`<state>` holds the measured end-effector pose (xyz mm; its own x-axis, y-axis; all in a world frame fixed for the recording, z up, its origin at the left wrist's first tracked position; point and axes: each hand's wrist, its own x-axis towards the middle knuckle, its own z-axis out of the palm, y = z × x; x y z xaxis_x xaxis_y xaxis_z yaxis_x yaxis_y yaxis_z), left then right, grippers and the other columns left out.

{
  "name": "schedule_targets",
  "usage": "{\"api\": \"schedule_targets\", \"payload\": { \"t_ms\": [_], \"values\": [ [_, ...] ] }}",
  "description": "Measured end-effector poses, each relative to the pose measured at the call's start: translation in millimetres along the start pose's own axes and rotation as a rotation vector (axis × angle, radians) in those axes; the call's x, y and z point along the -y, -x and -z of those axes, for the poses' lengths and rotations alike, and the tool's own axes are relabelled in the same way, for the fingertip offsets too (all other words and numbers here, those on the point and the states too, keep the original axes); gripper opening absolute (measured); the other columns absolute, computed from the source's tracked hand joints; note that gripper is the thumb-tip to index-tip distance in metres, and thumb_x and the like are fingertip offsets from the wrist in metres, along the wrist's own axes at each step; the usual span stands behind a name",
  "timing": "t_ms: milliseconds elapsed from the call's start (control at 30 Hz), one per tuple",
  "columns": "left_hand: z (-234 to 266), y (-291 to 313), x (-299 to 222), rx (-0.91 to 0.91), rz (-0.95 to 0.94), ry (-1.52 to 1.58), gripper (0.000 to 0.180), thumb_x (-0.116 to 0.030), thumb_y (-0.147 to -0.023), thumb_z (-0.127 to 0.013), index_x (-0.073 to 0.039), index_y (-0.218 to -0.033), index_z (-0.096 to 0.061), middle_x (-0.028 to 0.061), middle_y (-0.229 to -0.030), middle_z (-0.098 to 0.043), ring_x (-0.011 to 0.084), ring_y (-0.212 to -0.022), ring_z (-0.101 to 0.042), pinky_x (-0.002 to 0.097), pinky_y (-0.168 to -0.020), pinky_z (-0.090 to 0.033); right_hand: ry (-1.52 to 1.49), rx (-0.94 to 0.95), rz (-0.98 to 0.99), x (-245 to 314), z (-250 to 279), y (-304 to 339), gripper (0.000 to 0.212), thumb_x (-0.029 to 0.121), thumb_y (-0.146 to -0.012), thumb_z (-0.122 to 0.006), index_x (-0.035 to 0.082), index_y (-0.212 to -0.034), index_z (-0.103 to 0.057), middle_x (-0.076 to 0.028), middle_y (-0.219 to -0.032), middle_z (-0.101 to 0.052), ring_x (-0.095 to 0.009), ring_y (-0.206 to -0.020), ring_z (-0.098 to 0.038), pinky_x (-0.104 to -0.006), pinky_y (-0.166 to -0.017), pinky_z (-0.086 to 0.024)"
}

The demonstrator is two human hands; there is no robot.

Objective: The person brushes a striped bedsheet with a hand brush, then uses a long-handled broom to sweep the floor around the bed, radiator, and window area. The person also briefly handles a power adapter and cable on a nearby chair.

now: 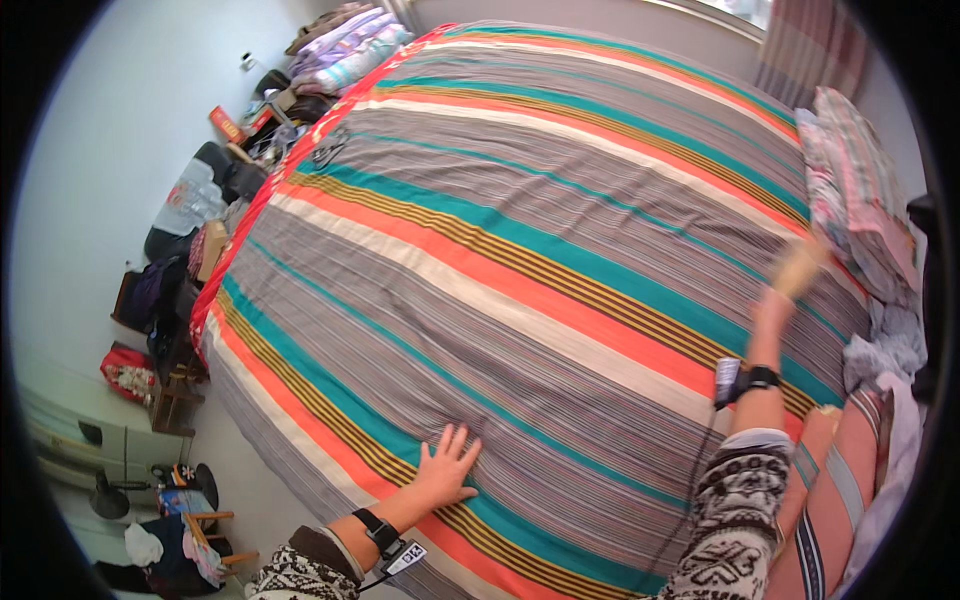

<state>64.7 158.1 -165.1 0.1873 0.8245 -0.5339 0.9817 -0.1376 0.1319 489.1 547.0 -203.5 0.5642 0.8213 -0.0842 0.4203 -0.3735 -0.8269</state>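
A large striped bed sheet (560, 300) in grey, teal, orange, cream and yellow-black bands covers the bed, with soft wrinkles across its middle. My left hand (446, 470) lies flat on the near part of the sheet, fingers spread. Stretched out to the right, my right hand (797, 268) is smeared by motion over the sheet's right side, close to a folded pink and grey quilt (855, 180). Whether its fingers hold anything does not show. Each wrist wears a black strap with a small device, and a thin dark cable runs from the right one.
Folded bedding (345, 50) is piled past the far left corner. Cluttered furniture with plastic bottles (190, 198) lines the left wall. A wooden chair (205, 540) stands lower left. A pink striped bundle (835, 490) and a grey cloth (888, 345) lie along the right edge.
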Motion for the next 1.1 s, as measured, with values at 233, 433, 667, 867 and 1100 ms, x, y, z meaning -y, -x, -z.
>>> {"api": "schedule_targets", "payload": {
  "t_ms": [233, 433, 667, 867, 1100],
  "values": [
    [-1, -4, 1, -0.035, -0.005, 0.017, 0.092, -0.042, -0.066, -0.075, -0.017, -0.141, -0.028, 0.017, -0.148, -0.015, 0.0385, -0.136, -0.012, 0.0685, -0.092, -0.029, -0.249, 0.208, -0.179, 61, -170, 55, 0.026, 0.017, -0.071, -0.065, -0.002, -0.089, -0.064, -0.013, -0.076, -0.065, -0.023, -0.059, -0.063, -0.0343, -0.053, -0.052],
    [-35, -12, 13, -0.069, 0.035, 0.408, 0.085, -0.041, -0.069, -0.073, -0.013, -0.138, -0.031, 0.0154, -0.146, -0.02, 0.0356, -0.135, -0.015, 0.0709, -0.09, -0.028, 0.083, 1.798, 0.504, 232, -303, 433, 0.024, 0.014, -0.069, -0.065, -0.005, -0.083, -0.062, -0.015, -0.069, -0.062, -0.023, -0.056, -0.063, -0.0347, -0.05, -0.053],
    [-28, -3, 12, -0.154, 0.0, 0.154, 0.099, -0.032, -0.057, -0.081, -0.014, -0.14, -0.029, 0.0162, -0.147, -0.018, 0.0344, -0.137, -0.012, 0.0689, -0.09, -0.03, -0.298, 1.561, 0.498, 182, -214, 377, 0.031, 0.021, -0.069, -0.07, 0.002, -0.092, -0.06, -0.002, -0.066, -0.056, -0.011, -0.052, -0.054, -0.0259, -0.046, -0.044],
    [-10, 14, 9, -0.126, 0.016, 0.12, 0.094, -0.034, -0.062, -0.078, -0.013, -0.14, -0.029, 0.0136, -0.149, -0.012, 0.0346, -0.137, -0.01, 0.0684, -0.094, -0.028, -0.332, 0.071, 0.159, -37, 15, 150, 0.019, 0.017, -0.074, -0.066, 0.004, -0.085, -0.058, -0.005, -0.068, -0.051, -0.021, -0.061, -0.056, -0.0373, -0.044, -0.045],
    [-99, 95, 139, -0.591, -0.365, 0.282, 0.068, -0.042, -0.077, -0.063, -0.011, -0.133, -0.042, 0.013, -0.141, -0.036, 0.029, -0.134, -0.028, 0.0453, -0.105, -0.03, -0.445, -0.367, -0.555, -176, 119, 190, 0.042, 0.014, -0.073, -0.069, -0.009, -0.101, -0.048, -0.02, -0.079, -0.058, -0.033, -0.057, -0.061, -0.0401, -0.042, -0.05]
  ]
}}
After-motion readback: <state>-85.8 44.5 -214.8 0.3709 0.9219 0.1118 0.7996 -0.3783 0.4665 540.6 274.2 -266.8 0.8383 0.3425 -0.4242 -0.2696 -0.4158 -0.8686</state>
